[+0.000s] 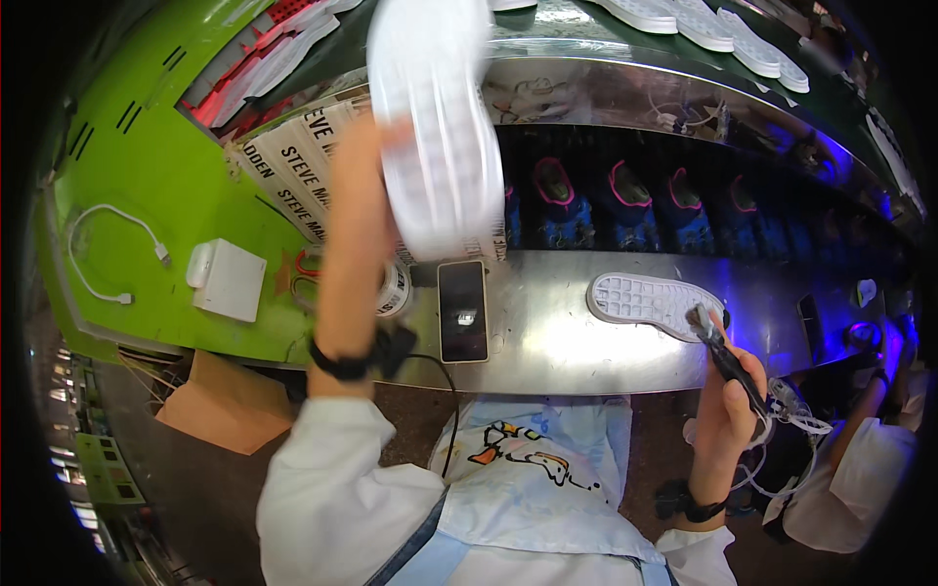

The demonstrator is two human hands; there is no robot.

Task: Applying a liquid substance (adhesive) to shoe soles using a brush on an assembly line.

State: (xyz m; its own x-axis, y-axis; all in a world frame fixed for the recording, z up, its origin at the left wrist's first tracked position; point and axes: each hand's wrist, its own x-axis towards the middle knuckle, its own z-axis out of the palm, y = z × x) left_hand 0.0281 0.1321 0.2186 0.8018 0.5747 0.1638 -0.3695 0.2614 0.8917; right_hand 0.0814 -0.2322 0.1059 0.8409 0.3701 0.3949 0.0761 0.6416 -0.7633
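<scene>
A white shoe sole [440, 146], smeared by motion, is raised over the far side of the bench. My left hand [376, 161] grips it along its left edge; part of that hand is blurred. On the metal bench a second white sole [645, 298] lies with its gridded side up. My right hand [738, 396] is wrapped round a dark-handled brush [728, 359]. The bristle end touches or hovers just over the right end of that lying sole; I cannot tell which.
A phone [462, 313] lies between my arms. Leftward are a tub [394, 291], red-handled scissors [305, 269], a white box [230, 283] and a white cable [112, 213]. Dark shoe uppers [630, 190] line the shelf, soles [703, 24] the belt behind. Another person's sleeve [850, 479] is at right.
</scene>
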